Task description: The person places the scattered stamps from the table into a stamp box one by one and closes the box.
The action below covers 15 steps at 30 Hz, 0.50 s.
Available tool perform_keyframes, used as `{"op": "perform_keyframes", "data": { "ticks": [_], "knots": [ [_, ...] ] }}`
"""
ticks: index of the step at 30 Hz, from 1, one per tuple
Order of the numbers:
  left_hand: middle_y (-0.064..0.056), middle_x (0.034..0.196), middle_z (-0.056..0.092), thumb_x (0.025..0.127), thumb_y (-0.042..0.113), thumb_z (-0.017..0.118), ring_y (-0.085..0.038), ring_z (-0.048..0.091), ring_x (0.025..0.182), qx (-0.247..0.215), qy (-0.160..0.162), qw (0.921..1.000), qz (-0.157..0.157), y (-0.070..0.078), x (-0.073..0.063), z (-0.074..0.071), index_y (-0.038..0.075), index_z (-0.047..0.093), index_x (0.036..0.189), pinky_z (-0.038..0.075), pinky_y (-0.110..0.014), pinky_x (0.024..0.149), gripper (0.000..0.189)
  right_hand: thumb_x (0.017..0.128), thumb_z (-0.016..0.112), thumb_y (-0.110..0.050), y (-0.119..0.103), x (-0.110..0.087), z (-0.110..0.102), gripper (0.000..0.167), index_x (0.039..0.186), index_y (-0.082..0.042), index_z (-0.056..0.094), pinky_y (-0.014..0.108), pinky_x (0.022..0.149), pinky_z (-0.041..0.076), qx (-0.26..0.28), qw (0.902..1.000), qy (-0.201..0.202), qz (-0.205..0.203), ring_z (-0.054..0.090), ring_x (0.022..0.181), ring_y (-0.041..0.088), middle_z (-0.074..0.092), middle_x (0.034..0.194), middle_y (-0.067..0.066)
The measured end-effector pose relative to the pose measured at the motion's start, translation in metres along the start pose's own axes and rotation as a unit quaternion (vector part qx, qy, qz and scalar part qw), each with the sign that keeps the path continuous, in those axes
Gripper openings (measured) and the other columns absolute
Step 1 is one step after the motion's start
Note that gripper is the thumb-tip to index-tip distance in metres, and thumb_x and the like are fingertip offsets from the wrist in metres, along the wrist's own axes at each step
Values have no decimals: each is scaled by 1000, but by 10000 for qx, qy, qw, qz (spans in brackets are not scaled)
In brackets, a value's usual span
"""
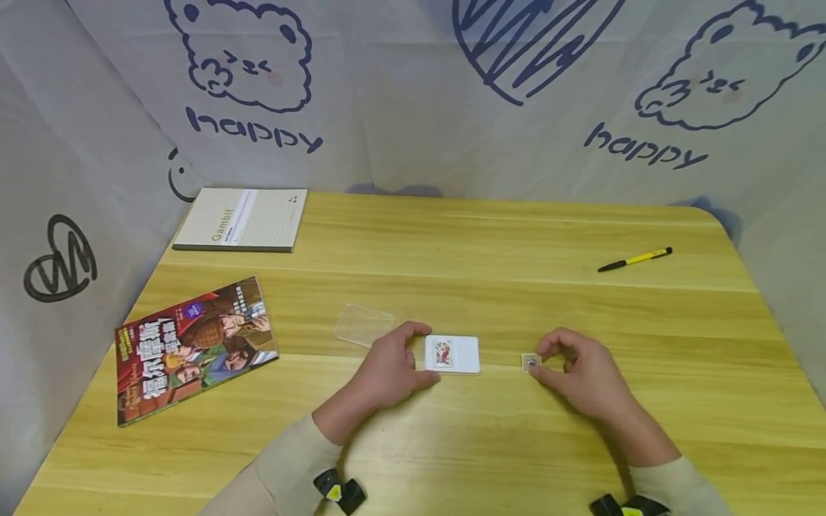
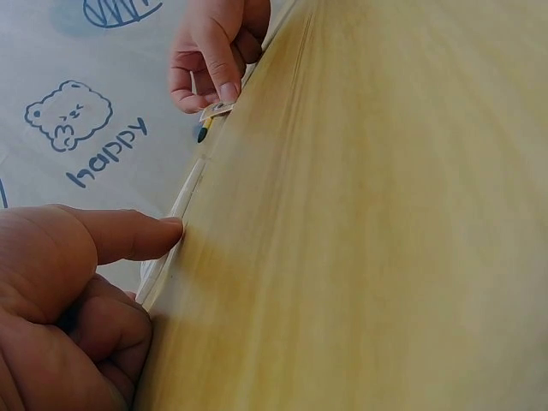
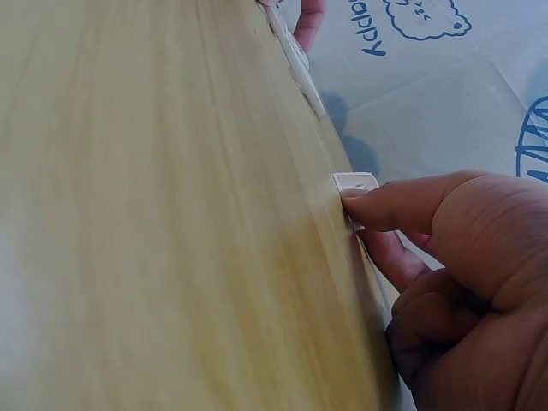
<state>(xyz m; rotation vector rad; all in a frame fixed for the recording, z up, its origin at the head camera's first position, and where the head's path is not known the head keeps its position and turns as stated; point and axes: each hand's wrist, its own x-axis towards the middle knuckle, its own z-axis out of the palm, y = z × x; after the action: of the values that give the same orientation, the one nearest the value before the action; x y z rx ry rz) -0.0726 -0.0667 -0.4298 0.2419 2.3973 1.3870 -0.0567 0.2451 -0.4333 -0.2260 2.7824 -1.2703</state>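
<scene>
Near the middle of the table, a flat white case [image 1: 462, 355] holds a small card [image 1: 443, 352] with a colourful figure in its left part. My left hand [image 1: 393, 364] holds the case by its left end, index finger at the far edge and thumb at the near edge. To the right, my right hand [image 1: 584, 369] pinches a small pale card [image 1: 527, 358] with a dark print, between thumb and fingertips. In the right wrist view the same small card [image 3: 355, 181] sticks out past the thumb, close over the table. A clear plastic lid [image 1: 361, 324] lies behind my left hand.
A comic-style magazine [image 1: 196, 350] lies at the left of the wooden table [image 1: 452, 459]. Farther back is a notebook [image 1: 239, 219]. A yellow and black pen [image 1: 635, 259] lies at the back right. White cloth [image 1: 413, 93] with drawings hangs around the table.
</scene>
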Motion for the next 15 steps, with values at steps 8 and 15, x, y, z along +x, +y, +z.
{"op": "perform_keyframes", "data": {
  "ticks": [8, 15],
  "knots": [
    [2, 58, 42, 79, 8, 85, -9, 36, 48, -52, -4, 10000, 40, -2, 0, -1, 2, 52, 136, 32, -25, 45, 67, 80, 87, -18, -1, 2, 3, 22, 92, -15, 69, 28, 44, 37, 526, 9979, -50, 376, 37, 47, 11, 71, 87, -2],
    [3, 58, 40, 78, 7, 85, -9, 35, 48, -91, -1, 10000, 25, -2, 0, 0, 2, 52, 136, 31, -25, 45, 67, 71, 92, -13, -4, 2, 4, 36, 98, -7, 69, 25, 41, 32, 1097, 9914, -223, 674, 32, 46, 8, 70, 95, 7]
  ]
}}
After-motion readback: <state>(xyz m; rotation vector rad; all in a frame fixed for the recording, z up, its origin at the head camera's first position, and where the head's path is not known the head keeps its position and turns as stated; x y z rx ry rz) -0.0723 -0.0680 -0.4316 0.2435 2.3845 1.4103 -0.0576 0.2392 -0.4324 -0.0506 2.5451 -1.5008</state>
